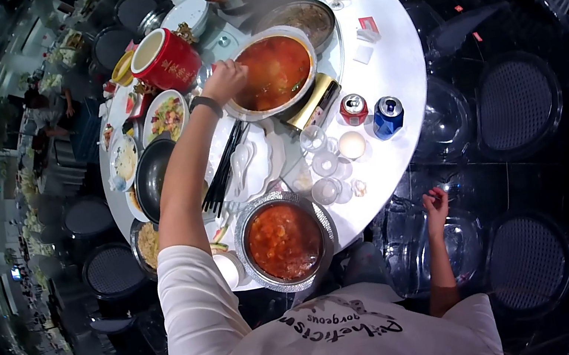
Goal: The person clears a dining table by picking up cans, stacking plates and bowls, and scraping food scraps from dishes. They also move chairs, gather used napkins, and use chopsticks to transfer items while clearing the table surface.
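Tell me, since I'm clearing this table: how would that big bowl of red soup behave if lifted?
Likely heavy: the big bowl looks nearly full. The soup would probably slosh if tilted. The left hand grips only one rim, so it may tip.

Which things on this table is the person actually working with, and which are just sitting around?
In hand: left hand grips the rim of the soup bowl.
Lying about: near soup dish, chopsticks, red can, blue can, red pot, glasses.

round table (398, 68) bearing soup bowls (285, 241), cans (388, 116), seemingly glasses (325, 164).
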